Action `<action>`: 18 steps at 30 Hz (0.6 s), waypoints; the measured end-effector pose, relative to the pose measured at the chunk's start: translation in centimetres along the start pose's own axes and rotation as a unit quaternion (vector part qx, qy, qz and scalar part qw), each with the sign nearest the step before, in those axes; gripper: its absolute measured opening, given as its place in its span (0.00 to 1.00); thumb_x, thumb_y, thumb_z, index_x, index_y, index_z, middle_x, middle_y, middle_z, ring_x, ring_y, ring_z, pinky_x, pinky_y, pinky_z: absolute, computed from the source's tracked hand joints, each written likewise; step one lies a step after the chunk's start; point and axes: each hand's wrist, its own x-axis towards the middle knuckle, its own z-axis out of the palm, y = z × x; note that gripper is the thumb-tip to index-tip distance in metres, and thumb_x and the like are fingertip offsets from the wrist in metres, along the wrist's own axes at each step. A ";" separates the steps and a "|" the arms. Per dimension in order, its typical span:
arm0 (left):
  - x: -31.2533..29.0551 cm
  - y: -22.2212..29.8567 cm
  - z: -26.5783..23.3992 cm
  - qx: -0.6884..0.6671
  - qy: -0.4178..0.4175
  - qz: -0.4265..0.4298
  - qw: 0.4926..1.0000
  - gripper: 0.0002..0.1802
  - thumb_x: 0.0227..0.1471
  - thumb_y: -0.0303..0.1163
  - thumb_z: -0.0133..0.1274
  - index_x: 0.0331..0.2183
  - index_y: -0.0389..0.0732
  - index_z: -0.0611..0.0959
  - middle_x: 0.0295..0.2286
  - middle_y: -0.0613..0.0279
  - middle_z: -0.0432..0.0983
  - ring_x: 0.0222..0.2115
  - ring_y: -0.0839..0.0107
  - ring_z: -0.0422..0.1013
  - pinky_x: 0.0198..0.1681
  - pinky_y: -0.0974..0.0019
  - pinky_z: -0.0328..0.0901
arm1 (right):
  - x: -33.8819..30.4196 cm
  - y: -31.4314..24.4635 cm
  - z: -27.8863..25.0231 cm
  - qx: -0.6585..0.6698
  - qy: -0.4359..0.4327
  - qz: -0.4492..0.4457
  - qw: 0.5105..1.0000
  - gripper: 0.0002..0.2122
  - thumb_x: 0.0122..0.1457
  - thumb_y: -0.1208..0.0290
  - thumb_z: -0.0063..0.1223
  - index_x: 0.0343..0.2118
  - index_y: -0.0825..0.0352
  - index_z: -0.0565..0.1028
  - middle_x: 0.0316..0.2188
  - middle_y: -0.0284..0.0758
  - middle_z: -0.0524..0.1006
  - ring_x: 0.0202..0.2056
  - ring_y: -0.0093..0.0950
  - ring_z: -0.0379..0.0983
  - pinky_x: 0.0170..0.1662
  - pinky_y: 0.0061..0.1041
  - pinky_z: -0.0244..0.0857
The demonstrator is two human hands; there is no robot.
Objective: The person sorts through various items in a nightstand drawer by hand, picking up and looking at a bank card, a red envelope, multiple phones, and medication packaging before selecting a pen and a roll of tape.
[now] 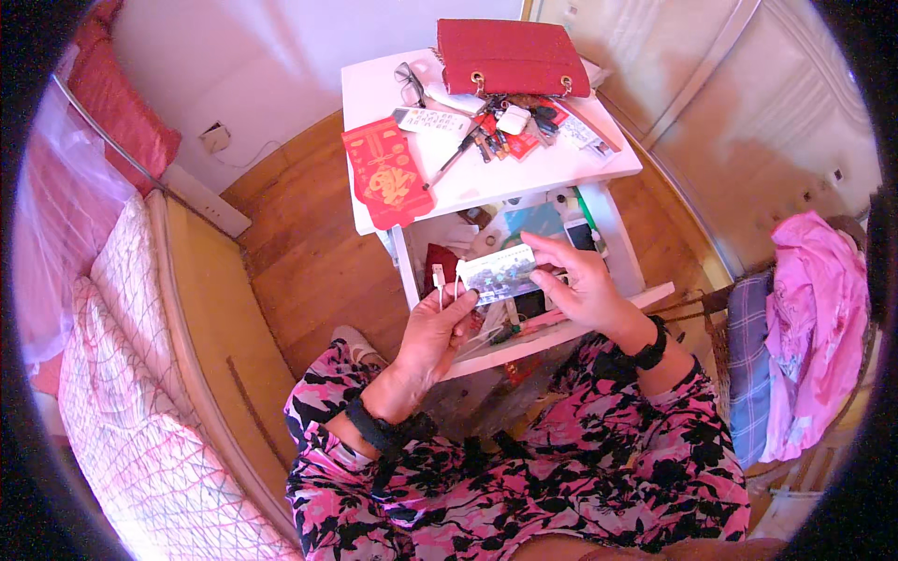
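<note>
My right hand [591, 288] pinches the right end of a small white card [498, 275] with a dark printed picture. My left hand [441, 325] is closed at the card's lower left corner, with a white USB cable [438, 276] between its fingers, plug pointing up. Whether the left fingers also grip the card I cannot tell. Both hands are above the pulled-out drawer [613, 217] of a white nightstand [505, 182]. Inside it lie a phone [579, 234], a dark red item [441, 266] and mixed small things, partly hidden by my hands and the card.
On the nightstand top are a red handbag [510, 54], glasses [409, 86], a white remote [430, 121], a red envelope [387, 173], a white earphone case [513, 119] and loose small items. A bed [140, 374] stands left; pink clothing [816, 327] hangs right.
</note>
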 end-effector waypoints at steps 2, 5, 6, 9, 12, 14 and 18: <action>0.1 -0.2 -0.3 -0.013 -0.011 0.004 1.000 0.02 0.50 0.27 0.51 0.28 0.40 0.75 0.16 0.71 0.65 0.13 0.83 0.56 0.16 0.80 0.49 | 0.0 0.0 0.0 0.003 -0.012 0.017 1.000 0.21 0.51 0.82 0.48 0.50 0.68 0.64 0.31 0.40 0.76 0.32 0.27 0.74 0.37 0.22 0.66; 0.1 0.0 0.1 -0.004 0.006 -0.004 1.000 0.02 0.50 0.28 0.51 0.28 0.40 0.75 0.16 0.71 0.65 0.13 0.83 0.56 0.16 0.80 0.49 | -0.1 0.1 0.0 0.010 -0.009 0.013 1.000 0.21 0.51 0.82 0.48 0.50 0.67 0.64 0.30 0.40 0.76 0.32 0.27 0.74 0.37 0.22 0.66; 0.0 -0.1 0.1 -0.003 0.007 -0.003 1.000 0.02 0.50 0.28 0.51 0.28 0.40 0.75 0.16 0.71 0.65 0.13 0.83 0.56 0.16 0.80 0.49 | 0.0 0.1 0.0 0.011 -0.009 0.013 1.000 0.21 0.51 0.82 0.48 0.50 0.67 0.64 0.30 0.40 0.76 0.32 0.27 0.74 0.37 0.22 0.66; 0.1 -0.2 -0.2 -0.011 -0.004 -0.001 1.000 0.02 0.50 0.27 0.50 0.28 0.40 0.75 0.16 0.71 0.65 0.14 0.83 0.56 0.16 0.80 0.49 | 0.0 0.1 0.1 0.006 -0.002 0.002 1.000 0.21 0.51 0.81 0.48 0.50 0.67 0.64 0.30 0.40 0.76 0.31 0.27 0.74 0.35 0.22 0.67; 0.3 -0.4 -0.5 -0.016 -0.005 -0.001 1.000 0.02 0.50 0.27 0.50 0.28 0.40 0.75 0.17 0.70 0.66 0.14 0.83 0.56 0.15 0.80 0.50 | -0.1 0.3 0.2 -0.001 -0.004 0.020 1.000 0.19 0.51 0.81 0.48 0.49 0.68 0.65 0.31 0.40 0.76 0.31 0.27 0.74 0.34 0.23 0.68; 0.3 -0.5 -0.7 -0.011 -0.009 0.001 1.000 0.04 0.50 0.27 0.50 0.32 0.40 0.76 0.19 0.69 0.67 0.15 0.83 0.57 0.16 0.80 0.50 | -0.2 0.7 0.4 0.006 0.025 0.002 1.000 0.13 0.48 0.82 0.50 0.40 0.69 0.70 0.31 0.38 0.76 0.31 0.28 0.75 0.34 0.23 0.68; -0.1 0.0 0.0 0.006 0.010 0.013 1.000 0.10 0.51 0.26 0.48 0.38 0.41 0.76 0.20 0.71 0.69 0.16 0.83 0.60 0.16 0.81 0.51 | 0.7 0.3 -0.6 -0.083 -0.003 -0.124 0.989 0.07 0.45 0.83 0.53 0.29 0.68 0.72 0.31 0.36 0.76 0.31 0.30 0.75 0.35 0.24 0.69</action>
